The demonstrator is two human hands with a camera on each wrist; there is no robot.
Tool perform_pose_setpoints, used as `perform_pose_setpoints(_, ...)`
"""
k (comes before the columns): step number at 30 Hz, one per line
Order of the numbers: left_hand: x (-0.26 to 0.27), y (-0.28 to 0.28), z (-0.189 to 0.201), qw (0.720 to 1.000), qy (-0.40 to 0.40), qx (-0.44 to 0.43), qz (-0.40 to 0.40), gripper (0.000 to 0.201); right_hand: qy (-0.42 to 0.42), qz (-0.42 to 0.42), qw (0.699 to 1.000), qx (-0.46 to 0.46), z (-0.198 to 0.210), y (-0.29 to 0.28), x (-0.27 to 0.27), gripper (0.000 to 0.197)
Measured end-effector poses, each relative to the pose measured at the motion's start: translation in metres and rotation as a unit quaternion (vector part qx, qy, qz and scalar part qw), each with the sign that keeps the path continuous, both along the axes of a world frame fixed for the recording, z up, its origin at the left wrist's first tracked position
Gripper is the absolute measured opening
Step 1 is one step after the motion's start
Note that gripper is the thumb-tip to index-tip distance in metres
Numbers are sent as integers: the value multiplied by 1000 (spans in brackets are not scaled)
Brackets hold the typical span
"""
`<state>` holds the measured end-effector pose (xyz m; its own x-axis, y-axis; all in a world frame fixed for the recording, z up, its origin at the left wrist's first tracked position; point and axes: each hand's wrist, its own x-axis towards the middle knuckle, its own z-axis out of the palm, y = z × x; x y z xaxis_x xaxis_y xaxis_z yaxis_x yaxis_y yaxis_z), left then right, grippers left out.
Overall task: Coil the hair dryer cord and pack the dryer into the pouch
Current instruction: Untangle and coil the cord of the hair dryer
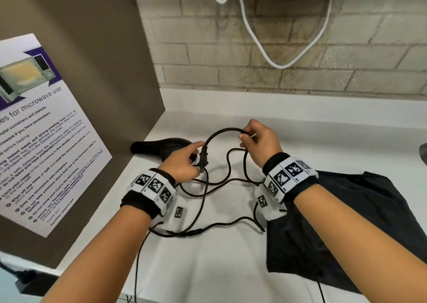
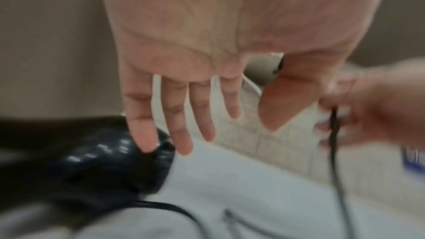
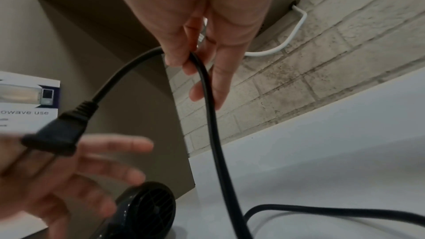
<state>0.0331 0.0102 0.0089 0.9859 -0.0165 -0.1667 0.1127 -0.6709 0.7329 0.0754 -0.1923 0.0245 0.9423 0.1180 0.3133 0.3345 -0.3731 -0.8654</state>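
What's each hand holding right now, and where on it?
Right hand pinches the black cord a short way back from the plug. Left hand is open at the plug, gripping nothing.

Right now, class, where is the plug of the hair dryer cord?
In the head view the plug hangs mid-counter beside the left hand, just right of the hair dryer, on cord pinched by the right hand.

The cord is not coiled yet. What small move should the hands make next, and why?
Probably the left hand should take the plug. Its fingers are open beside it, while the right hand pinches the cord, most of which lies loose on the counter.
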Motion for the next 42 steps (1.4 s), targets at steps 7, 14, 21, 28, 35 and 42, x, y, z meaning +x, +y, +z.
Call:
perform_pose_setpoints(7,-17,-17,22,910,129,-365,-147,82,24,-31,999,10,-11,-11,10,26)
perform_pose_setpoints(14,-19,-34,35,933,26,-344,-99,23,85,19,992,-89,-15,-25,6,20)
perform_pose_setpoints(21,-16,-27,59,917,-57,-392,-54,24,230,142,896,-353,-37,-27,-10,15)
perform_pose_setpoints(28,-12,-17,71,914,-110,-391,-1,18,31,-50,930,-362,-15,-48,21,22)
perform_pose_setpoints(35,-6,-21,56,940,-81,-330,1,17,114,-93,945,-291,-15,-47,23,31)
perform_pose_setpoints(42,-6,-10,54,950,-89,-296,31,18,174,295,808,-480,-44,36,-19,32)
